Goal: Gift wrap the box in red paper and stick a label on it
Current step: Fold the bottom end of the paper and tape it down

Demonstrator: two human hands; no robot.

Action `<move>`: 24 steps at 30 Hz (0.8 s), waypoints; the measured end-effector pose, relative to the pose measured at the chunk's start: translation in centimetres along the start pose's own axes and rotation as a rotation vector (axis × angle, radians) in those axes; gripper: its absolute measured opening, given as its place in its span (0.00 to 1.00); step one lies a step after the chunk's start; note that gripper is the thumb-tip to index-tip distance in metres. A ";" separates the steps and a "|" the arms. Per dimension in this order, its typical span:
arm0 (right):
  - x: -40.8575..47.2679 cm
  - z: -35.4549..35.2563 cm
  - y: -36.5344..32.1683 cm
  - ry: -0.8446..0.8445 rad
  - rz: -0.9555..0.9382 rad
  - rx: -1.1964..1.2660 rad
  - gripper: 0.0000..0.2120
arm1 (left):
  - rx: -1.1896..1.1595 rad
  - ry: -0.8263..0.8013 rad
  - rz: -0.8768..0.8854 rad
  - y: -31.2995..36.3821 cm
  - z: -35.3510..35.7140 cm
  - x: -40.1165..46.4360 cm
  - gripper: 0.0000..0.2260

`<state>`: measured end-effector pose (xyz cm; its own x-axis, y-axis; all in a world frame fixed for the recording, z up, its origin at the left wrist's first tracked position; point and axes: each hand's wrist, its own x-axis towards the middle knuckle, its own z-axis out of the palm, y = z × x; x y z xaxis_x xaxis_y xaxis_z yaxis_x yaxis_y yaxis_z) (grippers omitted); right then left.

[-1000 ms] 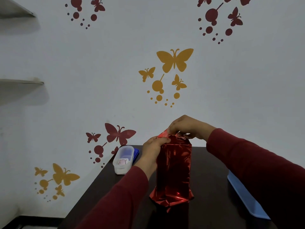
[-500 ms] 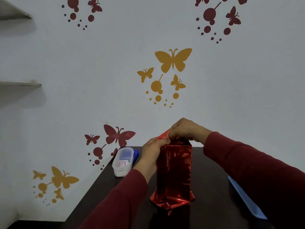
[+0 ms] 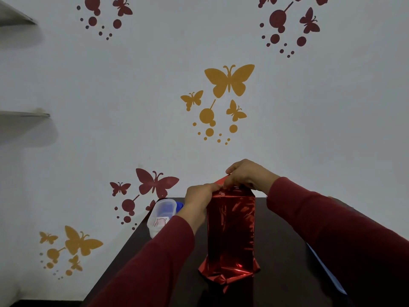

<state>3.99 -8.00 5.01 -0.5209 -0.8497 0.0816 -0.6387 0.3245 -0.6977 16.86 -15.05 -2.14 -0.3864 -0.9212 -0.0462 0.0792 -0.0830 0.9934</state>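
Observation:
A tall box wrapped in shiny red paper (image 3: 230, 231) stands upright on the dark table (image 3: 281, 251). Its lower end flares out in loose crumpled paper. My left hand (image 3: 200, 194) grips the paper at the box's top left corner. My right hand (image 3: 247, 175) curls over the top end and pinches a small red flap that sticks up to the left. The top face of the box is hidden under both hands. No label is visible on the wrap.
A clear plastic container (image 3: 162, 216) with a small pink-and-white item inside lies at the table's far left corner, a blue lid (image 3: 179, 206) beside it. A light blue tray edge (image 3: 327, 269) shows at the right. The wall carries butterfly decals, with shelves at the left.
My right hand shifted slightly left over the top and the red flap now stands up a little more. The view tilted a bit. The box has stayed in place.

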 end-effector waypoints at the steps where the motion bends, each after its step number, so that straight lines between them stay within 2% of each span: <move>1: 0.1 0.0 0.1 0.014 0.010 -0.003 0.32 | 0.017 0.005 0.005 -0.1 -0.1 0.1 0.14; 3: 0.5 0.3 0.7 0.036 0.058 0.091 0.39 | 0.025 0.006 0.012 -0.2 -0.2 0.1 0.18; 5: 0.6 0.9 1.4 0.019 0.110 0.354 0.38 | 0.031 -0.009 0.026 -0.3 -0.3 0.6 0.23; 7: 0.1 1.4 2.2 0.017 0.143 0.598 0.36 | 0.037 -0.011 0.035 -0.5 -0.3 0.8 0.20; 10: -0.2 1.8 3.3 0.016 0.130 0.781 0.34 | 0.036 0.018 0.035 -0.7 -0.1 0.8 0.16; 12: -0.3 1.9 3.5 0.012 0.096 0.816 0.32 | 0.021 0.016 0.035 -0.7 -0.1 0.8 0.17; 17: -0.8 2.2 4.0 0.081 0.061 0.787 0.21 | -0.007 0.015 0.020 -0.8 -0.6 0.5 0.10; 20: -0.9 2.7 4.5 0.121 0.075 0.699 0.24 | -0.010 0.005 0.021 -0.8 -0.5 0.5 0.09; 24: -1.5 2.9 4.3 0.212 0.076 0.744 0.22 | -0.003 0.003 0.032 -1.0 -0.2 0.2 0.09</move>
<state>3.67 -6.53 -0.15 -0.6935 -0.7140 0.0963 -0.0876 -0.0491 -0.9949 16.86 -15.23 -3.15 -0.3808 -0.9245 -0.0152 0.0942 -0.0551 0.9940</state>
